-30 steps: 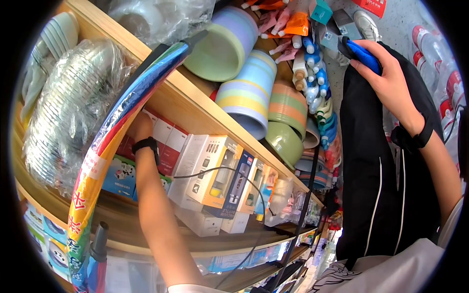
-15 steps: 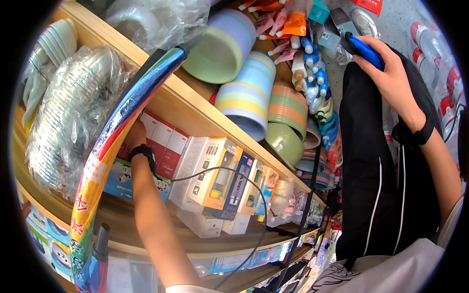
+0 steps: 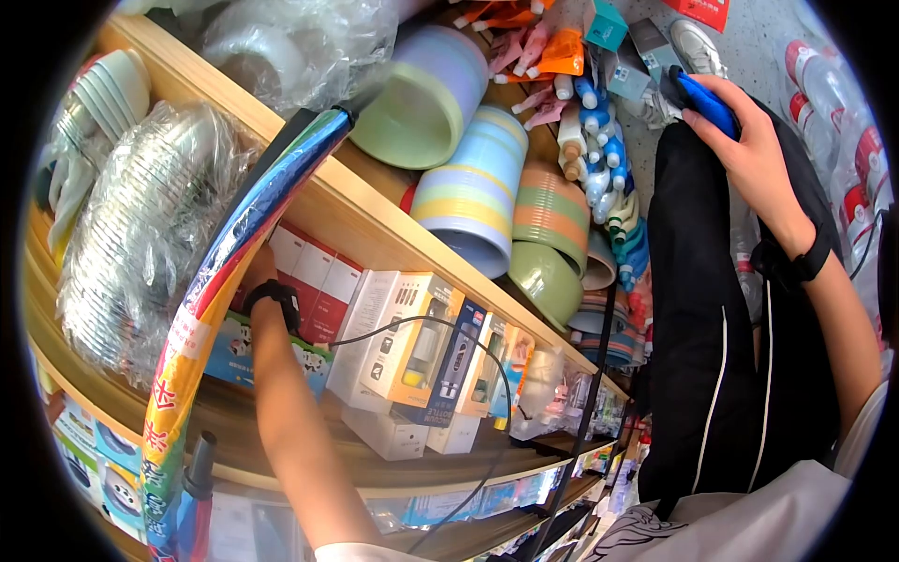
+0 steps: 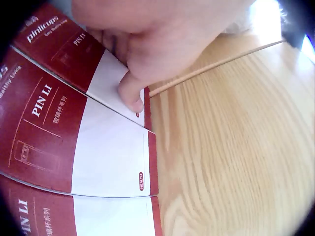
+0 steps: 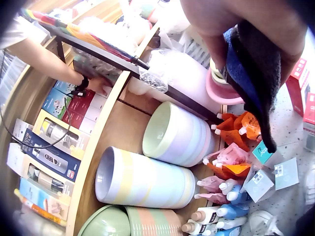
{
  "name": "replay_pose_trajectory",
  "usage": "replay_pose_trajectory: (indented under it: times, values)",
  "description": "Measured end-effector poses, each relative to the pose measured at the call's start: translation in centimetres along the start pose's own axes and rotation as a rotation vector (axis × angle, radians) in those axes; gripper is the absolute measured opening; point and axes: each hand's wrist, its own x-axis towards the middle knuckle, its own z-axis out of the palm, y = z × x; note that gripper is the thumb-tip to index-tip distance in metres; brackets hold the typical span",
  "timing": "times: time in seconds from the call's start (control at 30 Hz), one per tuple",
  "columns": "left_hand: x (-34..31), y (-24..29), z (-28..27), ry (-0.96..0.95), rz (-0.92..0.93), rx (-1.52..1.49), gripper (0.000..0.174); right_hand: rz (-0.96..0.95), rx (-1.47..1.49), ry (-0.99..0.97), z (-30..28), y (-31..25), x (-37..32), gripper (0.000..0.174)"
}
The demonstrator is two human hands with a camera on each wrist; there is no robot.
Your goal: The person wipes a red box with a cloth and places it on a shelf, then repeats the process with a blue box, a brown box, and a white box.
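My left hand [image 4: 162,49] is at the end of a row of red-and-white boxes on a wooden shelf. In the left wrist view its thumb rests on the white face of the end box [image 4: 106,73], marked PIN LI, and the other fingers curl over the box's upper side, partly hidden. The umbrella [image 3: 201,309] in rainbow colours crosses in front of that hand in the head view. With my right hand [image 3: 749,140] I grip a blue-and-black fabric piece [image 5: 251,64], fuzzy, with a dark strip hanging from it, above the black trousers.
Striped pots [image 3: 473,192] stand on the shelf above the boxes, beside orange, pink and blue pouches [image 3: 562,51]. Bottle boxes [image 3: 412,337] and a dark cable [image 3: 487,361] lie right of the left arm. Plastic-wrapped stacked lids [image 3: 140,234] are at left, bottles [image 3: 824,84] at right.
The left hand has shifted slightly down and left along the red boxes. The head view has moved a little, with the shelf appearing lower. The right hand keeps its hold.
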Motion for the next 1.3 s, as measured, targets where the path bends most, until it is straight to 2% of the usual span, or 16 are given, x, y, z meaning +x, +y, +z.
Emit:
replay_pose_trajectory:
  times: [0.1, 0.23, 0.3, 0.4, 0.47, 0.63, 0.7, 0.73, 0.8, 0.9, 0.93, 1.0, 1.07, 1.13, 1.2, 1.3]
  values:
    - [-0.2, 0.6, -0.3, -0.049, -0.027, -0.047, 0.068, -0.035, -0.014, 0.017, 0.3, 0.0, 0.1, 0.036]
    - [-0.3, 0.5, 0.4, 0.001, 0.017, -0.044, 0.064, -0.033, -0.011, 0.004, 0.3, -0.4, 0.2, 0.036]
    - [-0.3, 0.9, 0.4, 0.001, -0.046, -0.139, 0.063, -0.075, -0.012, 0.033, 0.3, 0.0, 0.2, 0.036]
    - [-0.2, 1.1, -0.2, -0.073, -0.055, -0.167, 0.066, -0.002, 0.024, 0.006, -0.1, -0.2, -0.1, 0.036]
    - [-0.1, 1.3, -0.3, -0.062, -0.065, -0.172, 0.067, -0.017, 0.017, 0.019, -0.3, 0.1, -0.3, 0.036]
    - [0.1, 2.6, -3.2, -0.085, -0.029, -0.222, 0.065, -0.042, 0.007, 0.033, -0.8, -0.1, -0.8, 0.036]
    - [-0.1, 3.7, -5.3, -0.196, -0.02, -0.374, 0.064, -0.04, -0.017, 0.023, -1.0, -0.4, -1.0, 0.035]
    - [0.0, 4.4, -6.0, -0.193, -0.029, -0.377, 0.064, -0.048, -0.02, 0.022, -1.2, -0.6, -1.1, 0.035]
    - [0.7, 6.0, -7.0, -0.213, -0.126, -0.746, 0.063, -0.033, -0.035, -0.011, -1.7, -0.9, -1.1, 0.035]
    - [0.6, 8.1, -4.3, -0.171, -0.199, -0.814, 0.062, -0.056, -0.04, 0.013, -1.8, -1.7, -1.3, 0.035]
    - [-0.6, 8.9, -6.3, -0.167, -0.208, -0.815, 0.062, -0.065, -0.04, 0.011, -1.9, -2.0, -1.3, 0.035]
    - [-3.8, 11.3, -12.1, -0.401, -0.312, -1.434, 0.061, -0.049, -0.019, 0.005, -2.2, -2.5, -1.5, 0.035]
    - [-5.6, 13.5, -10.8, -0.454, -0.516, -1.305, 0.062, -0.046, -0.015, 0.005, -2.5, -3.1, -1.4, 0.035]
    - [-9.0, 16.9, -13.2, -0.218, -0.613, -1.36, 0.055, -0.036, -0.01, 0.005, -2.9, -3.2, -1.6, 0.035]
    - [-12.4, 19.6, -17.3, 0.01, -0.594, -1.441, 0.046, -0.024, -0.025, 0.027, -3.1, -2.9, -1.5, 0.035]
    - [-16.1, 23.9, -23.5, 0.21, -0.618, -1.564, 0.039, 0.031, 0.057, 0.024, -3.3, -1.9, -1.6, 0.035]
